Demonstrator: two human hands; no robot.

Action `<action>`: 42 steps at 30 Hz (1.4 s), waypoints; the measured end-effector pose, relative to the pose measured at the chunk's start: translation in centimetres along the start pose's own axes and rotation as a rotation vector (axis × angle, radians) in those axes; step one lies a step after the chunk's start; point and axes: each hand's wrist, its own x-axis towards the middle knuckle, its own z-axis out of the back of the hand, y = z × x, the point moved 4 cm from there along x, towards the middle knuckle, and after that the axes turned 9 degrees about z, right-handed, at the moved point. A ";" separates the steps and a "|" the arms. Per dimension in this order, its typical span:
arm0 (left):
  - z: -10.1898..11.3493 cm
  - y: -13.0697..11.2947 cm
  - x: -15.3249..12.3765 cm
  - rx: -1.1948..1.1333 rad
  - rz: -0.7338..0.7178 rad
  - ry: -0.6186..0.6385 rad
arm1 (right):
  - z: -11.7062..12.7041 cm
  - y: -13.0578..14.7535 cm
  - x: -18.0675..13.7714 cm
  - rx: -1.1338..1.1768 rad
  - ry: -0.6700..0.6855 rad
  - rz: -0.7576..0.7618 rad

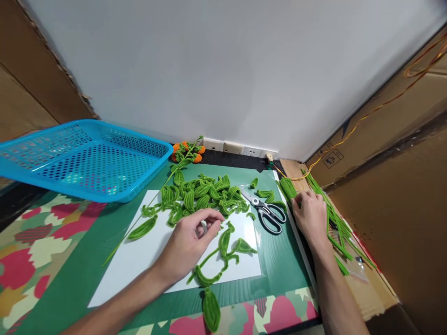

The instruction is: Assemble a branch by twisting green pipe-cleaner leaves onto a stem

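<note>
My left hand (195, 242) hovers over the white sheet (136, 260), its thumb and forefinger pinched together; whatever lies between them is too small to make out. Just beyond it is a heap of green pipe-cleaner leaves (202, 191). Nearer me lies a joined green sprig with several leaves (225, 244), one leaf (211, 309) reaching past the sheet's edge. My right hand (310, 216) is closed at the near end of a bundle of green pipe cleaners (288, 188), fingertips partly hidden. Scissors (268, 211) with black and grey handles rest between my hands, blades pointing toward the heap.
A blue perforated basket (129, 186) stands at the left. Behind the heap lies a long-stemmed orange flower (197, 158) near wall sockets (232, 147). More green pipe cleaners (335, 218) spread over cardboard at the right. A yellow-orange wire (352, 130) runs along the cardboard box (391, 186).
</note>
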 end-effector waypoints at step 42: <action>0.1 -0.1 -0.2 -0.710 0.323 0.322 | 5.7 13.7 -2.6 1.896 0.754 0.467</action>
